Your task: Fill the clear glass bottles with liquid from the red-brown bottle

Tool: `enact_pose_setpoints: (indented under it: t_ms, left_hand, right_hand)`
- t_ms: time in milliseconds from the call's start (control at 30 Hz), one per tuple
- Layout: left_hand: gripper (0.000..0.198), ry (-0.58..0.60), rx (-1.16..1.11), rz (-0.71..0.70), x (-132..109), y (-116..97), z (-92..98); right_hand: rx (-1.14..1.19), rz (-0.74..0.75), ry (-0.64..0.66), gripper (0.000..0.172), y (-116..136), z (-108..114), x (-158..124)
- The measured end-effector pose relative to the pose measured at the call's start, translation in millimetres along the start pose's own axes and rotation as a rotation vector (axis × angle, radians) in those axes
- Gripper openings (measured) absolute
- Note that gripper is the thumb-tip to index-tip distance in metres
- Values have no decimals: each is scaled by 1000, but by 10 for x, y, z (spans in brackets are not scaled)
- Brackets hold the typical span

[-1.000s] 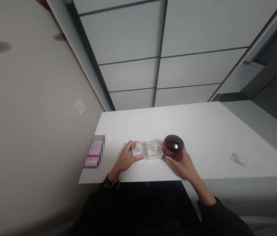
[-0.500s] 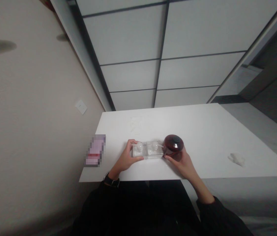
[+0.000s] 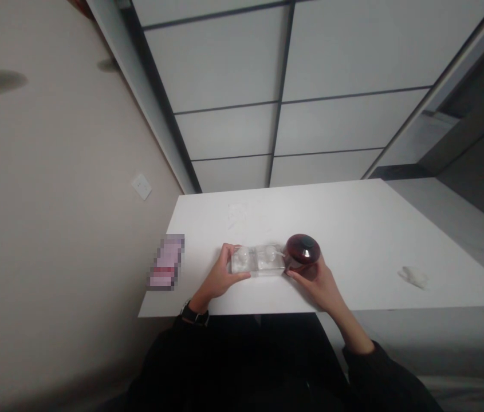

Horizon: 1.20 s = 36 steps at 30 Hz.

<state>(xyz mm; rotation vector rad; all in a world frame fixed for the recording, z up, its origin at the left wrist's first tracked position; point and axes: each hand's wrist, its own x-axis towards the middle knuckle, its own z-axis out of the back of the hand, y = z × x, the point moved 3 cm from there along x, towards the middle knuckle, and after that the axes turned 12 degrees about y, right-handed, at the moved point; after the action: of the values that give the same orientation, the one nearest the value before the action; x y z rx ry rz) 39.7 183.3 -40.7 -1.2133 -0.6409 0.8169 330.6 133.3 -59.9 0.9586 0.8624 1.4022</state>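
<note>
In the head view, the person's left hand [image 3: 220, 277] holds a clear container [image 3: 244, 264] between thumb and fingers. The right hand [image 3: 318, 286] curls around a dark red bottle [image 3: 302, 250]. Between them a second clear container [image 3: 271, 265] sits on the white table [image 3: 353, 229].

You have on black clothes. Your black top [image 3: 242, 366] is plain and so dark that its folds are hard to see. Just behind your left hand [image 3: 220, 277] is a black wrist band [image 3: 195, 315] with little shiny bits, and the left sleeve [image 3: 160, 355] starts right after it. Farther behind your right hand [image 3: 321, 286], the right sleeve [image 3: 390, 372] is black too.
</note>
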Motion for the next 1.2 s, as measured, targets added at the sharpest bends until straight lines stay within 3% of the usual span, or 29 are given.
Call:
enact_pose_setpoints:
  t_ms: [200, 333, 500, 633, 800, 933, 1100, 1200]
  left_hand:
    - [62, 43, 49, -5, 11, -14, -6]
    - [65, 5, -35, -19, 11, -25, -1]
    - [60, 43, 45, 17, 8, -39, -11]
    - [64, 4, -38, -1, 11, -26, 2]
    - [62, 40, 62, 5, 14, -3, -4]
    - [64, 8, 7, -23, 7, 17, 9]
    - [59, 52, 108, -15, 15, -11, 9]
    - [59, 19, 37, -34, 27, 18, 13]
  right_hand:
    - [6, 11, 3, 72, -24, 1, 7]
    - [-2, 7, 9, 73, -25, -2, 5]
    - [-2, -4, 2, 74, -13, 2, 6]
    - [-8, 2, 12, 73, -18, -2, 4]
    - [-4, 16, 7, 75, -31, 0, 5]
    - [-16, 13, 8, 75, -46, 0, 7]
    - [-21, 12, 5, 76, -58, -3, 7]
    - [-16, 7, 12, 76, -53, -7, 7]
